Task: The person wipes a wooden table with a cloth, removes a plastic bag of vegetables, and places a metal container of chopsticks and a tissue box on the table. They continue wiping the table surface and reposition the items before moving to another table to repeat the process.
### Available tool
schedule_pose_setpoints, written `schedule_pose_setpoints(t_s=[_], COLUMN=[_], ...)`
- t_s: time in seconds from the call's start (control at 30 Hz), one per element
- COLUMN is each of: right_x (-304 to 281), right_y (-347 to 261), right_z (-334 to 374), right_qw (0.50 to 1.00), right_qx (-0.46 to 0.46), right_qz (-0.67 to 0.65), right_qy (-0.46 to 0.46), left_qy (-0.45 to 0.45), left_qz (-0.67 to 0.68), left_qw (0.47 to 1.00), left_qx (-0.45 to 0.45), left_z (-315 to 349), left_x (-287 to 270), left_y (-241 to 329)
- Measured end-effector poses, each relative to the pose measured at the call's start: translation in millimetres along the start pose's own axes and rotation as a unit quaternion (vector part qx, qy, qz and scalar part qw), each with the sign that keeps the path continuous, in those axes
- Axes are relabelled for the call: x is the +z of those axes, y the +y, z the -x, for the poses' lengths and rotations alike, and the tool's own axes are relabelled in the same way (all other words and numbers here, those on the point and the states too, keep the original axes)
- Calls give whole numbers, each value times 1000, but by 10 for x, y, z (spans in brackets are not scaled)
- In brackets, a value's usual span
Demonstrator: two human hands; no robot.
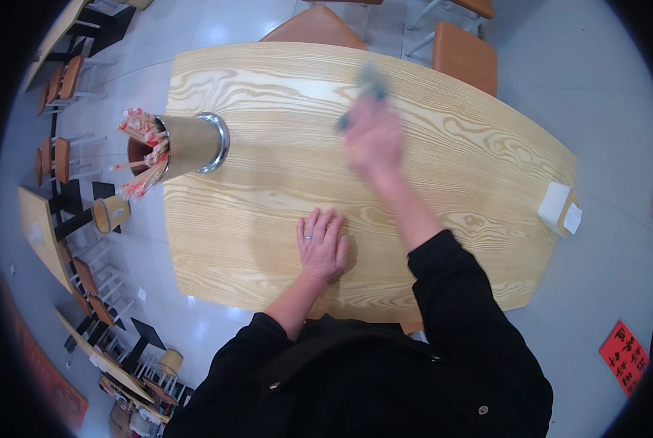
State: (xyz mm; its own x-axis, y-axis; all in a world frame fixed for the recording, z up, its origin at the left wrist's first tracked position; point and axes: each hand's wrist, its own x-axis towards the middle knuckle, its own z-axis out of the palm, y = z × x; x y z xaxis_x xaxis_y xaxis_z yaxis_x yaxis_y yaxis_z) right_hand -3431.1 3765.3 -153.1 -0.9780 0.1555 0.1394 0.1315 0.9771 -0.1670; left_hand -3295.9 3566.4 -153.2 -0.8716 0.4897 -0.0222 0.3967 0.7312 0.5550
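Note:
My left hand [321,244] lies flat on the wooden table [268,219] near its front edge, fingers stretched out and holding nothing. A ring shows on one finger. Farther out, toward the table's far side, my right hand [375,139] is smeared by motion. It grips a dark grey-green cloth [372,82], which is too blurred to show its exact shape and seems to touch the tabletop. Dark sleeves cover both my arms above the wrists.
At the table's left stands a tan cylindrical holder [189,142] full of wrapped chopsticks [145,131] with red-marked ends. A tissue box [556,206] sits at the right edge. Brown chairs [465,58] are beyond the far edge. More tables and chairs line the left.

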Motion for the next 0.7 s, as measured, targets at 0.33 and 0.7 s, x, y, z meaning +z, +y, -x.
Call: schedule_pose_setpoints(t_s=[0.33, 0.7], right_x=[-39, -2], right_y=[137, -1214], right_z=[-238, 1022], right_qw=[989, 996], right_qx=[97, -5], right_qz=[100, -34], right_qy=[52, -86], left_qy=[53, 160], left_qz=[227, 123], left_qw=[968, 978], left_qx=[93, 43], left_z=[188, 621], left_x=[-398, -1617], left_y=[-272, -1875])
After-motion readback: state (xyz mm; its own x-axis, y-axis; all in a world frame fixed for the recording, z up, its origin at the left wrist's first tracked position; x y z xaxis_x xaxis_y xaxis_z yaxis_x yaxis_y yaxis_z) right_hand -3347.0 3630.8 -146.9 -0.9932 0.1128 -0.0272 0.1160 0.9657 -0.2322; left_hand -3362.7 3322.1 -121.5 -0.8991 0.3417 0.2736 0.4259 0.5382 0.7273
